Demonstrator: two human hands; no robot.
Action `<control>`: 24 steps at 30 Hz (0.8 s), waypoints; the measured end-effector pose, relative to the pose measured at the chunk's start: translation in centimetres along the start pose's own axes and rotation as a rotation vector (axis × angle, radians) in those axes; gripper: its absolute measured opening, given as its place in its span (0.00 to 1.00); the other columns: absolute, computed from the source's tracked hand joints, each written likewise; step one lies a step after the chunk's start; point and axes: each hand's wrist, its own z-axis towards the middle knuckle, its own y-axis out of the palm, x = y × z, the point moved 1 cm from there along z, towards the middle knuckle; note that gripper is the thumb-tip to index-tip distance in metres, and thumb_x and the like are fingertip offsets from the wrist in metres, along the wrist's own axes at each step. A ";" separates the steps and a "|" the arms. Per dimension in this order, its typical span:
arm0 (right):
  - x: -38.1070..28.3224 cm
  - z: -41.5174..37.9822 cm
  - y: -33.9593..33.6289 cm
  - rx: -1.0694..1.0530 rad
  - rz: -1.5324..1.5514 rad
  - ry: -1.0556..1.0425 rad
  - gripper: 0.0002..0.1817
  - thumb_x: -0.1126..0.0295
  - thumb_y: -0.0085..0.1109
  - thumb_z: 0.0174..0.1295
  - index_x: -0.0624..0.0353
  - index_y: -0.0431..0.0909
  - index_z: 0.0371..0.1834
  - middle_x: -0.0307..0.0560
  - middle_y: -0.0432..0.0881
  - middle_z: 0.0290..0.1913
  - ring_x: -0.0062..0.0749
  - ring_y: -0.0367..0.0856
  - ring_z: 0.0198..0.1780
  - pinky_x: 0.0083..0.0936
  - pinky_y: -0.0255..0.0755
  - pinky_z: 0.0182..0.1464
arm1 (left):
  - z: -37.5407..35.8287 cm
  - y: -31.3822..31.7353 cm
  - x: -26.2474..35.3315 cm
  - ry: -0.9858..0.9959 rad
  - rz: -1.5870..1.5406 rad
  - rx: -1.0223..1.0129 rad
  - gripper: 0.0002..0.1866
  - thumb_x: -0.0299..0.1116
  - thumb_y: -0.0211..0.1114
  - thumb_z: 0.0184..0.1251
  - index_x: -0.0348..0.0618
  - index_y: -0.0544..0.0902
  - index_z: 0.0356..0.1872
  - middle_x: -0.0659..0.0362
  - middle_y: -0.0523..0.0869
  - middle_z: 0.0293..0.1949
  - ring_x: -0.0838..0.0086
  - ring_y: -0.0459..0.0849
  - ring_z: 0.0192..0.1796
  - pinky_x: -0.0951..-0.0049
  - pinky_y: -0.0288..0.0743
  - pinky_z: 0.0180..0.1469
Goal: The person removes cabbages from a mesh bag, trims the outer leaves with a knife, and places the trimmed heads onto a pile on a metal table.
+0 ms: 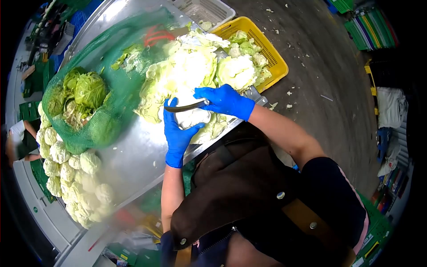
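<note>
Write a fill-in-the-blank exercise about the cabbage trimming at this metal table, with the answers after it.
1. Both hands wear ____ gloves.
2. The right hand grips a ____ over the cabbage that the left hand steadies.
3. Untrimmed cabbages sit in a green ____ sack on the metal table.
4. Beyond the leaf pile stands a ____ crate holding more leaves.

Answers: blue; knife; mesh; yellow

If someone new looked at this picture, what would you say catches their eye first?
Most striking are the two blue-gloved hands at centre: the left hand steadies a pale cabbage while the right hand holds a knife across it. Left of them bulges a green net sack of cabbages; behind sits a yellow crate.
</note>
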 end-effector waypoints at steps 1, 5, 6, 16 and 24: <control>-0.3 -0.5 -0.2 -0.036 0.062 0.035 0.24 0.63 0.67 0.58 0.56 0.73 0.58 0.40 0.86 0.46 0.35 0.87 0.37 0.27 0.81 0.36 | 0.0 0.0 0.1 -0.010 0.012 -0.010 0.54 0.35 0.84 0.34 0.41 0.64 0.69 0.51 0.66 0.69 0.60 0.68 0.68 0.64 0.64 0.69; 0.1 -1.0 -0.8 0.005 0.075 0.001 0.21 0.66 0.66 0.58 0.54 0.75 0.55 0.40 0.86 0.42 0.34 0.87 0.33 0.27 0.80 0.34 | -0.1 -0.3 0.1 0.011 0.046 -0.016 0.53 0.35 0.84 0.34 0.41 0.65 0.68 0.50 0.65 0.69 0.60 0.67 0.69 0.64 0.64 0.69; 0.4 -0.8 -1.2 0.011 0.066 -0.005 0.20 0.67 0.66 0.58 0.53 0.76 0.54 0.40 0.86 0.41 0.33 0.87 0.32 0.27 0.80 0.34 | 0.0 -0.4 -0.3 0.008 0.041 -0.008 0.52 0.34 0.84 0.34 0.40 0.65 0.67 0.50 0.65 0.68 0.60 0.67 0.69 0.64 0.64 0.69; -0.3 2.3 -0.2 -0.091 0.112 0.032 0.21 0.58 0.65 0.57 0.42 0.79 0.56 0.41 0.84 0.37 0.39 0.84 0.33 0.28 0.78 0.34 | 0.3 -0.8 -1.9 -0.211 -0.295 -0.034 0.51 0.26 0.81 0.39 0.40 0.61 0.68 0.50 0.70 0.64 0.65 0.72 0.64 0.66 0.69 0.66; 1.1 -2.0 -2.6 0.010 0.146 0.157 0.09 0.68 0.63 0.58 0.48 0.79 0.42 0.44 0.83 0.31 0.36 0.84 0.29 0.27 0.78 0.33 | 0.4 -2.0 -1.0 -0.259 -0.258 0.015 0.47 0.25 0.78 0.44 0.41 0.62 0.69 0.52 0.68 0.65 0.65 0.71 0.65 0.67 0.67 0.66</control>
